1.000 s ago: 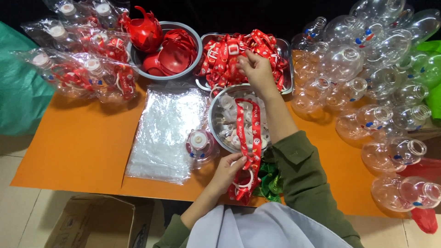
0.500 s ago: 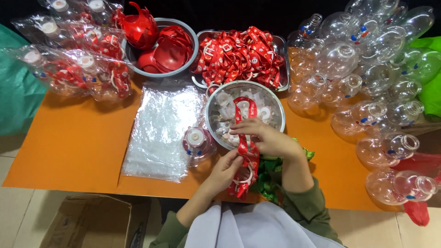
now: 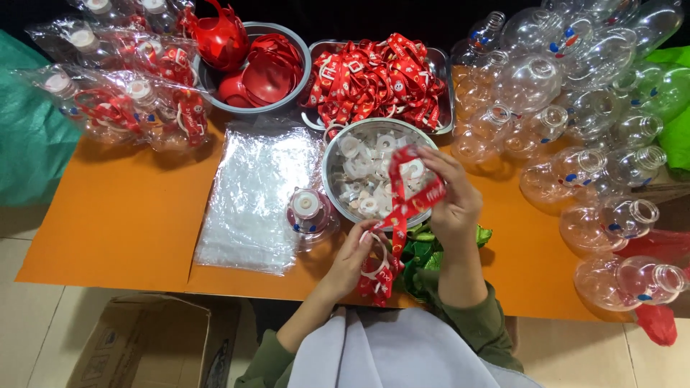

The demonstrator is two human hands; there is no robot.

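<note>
My right hand [image 3: 451, 202] grips the upper part of a red patterned strap [image 3: 399, 215] over the rim of a round metal bowl [image 3: 332, 159] that holds white plastic rings. My left hand [image 3: 353, 253] pinches the strap's lower end, where a white ring hangs near the table's front edge. A small clear bottle with a white cap and red base [image 3: 309, 210] stands just left of my hands. Green plastic pieces [image 3: 424, 253] lie under my right wrist.
A metal tray of red straps [image 3: 374, 75] and a bowl of red parts [image 3: 262, 66] sit at the back. Clear plastic bottles [image 3: 575, 122] crowd the right; bagged bottles [image 3: 126, 93] the left. A stack of clear bags [image 3: 255, 194] lies centre-left. A cardboard box [image 3: 154, 345] stands on the floor.
My right hand came back from the strap tray with a strap, then lifted its upper end over the metal bowl. My left hand stayed at the lower end.
</note>
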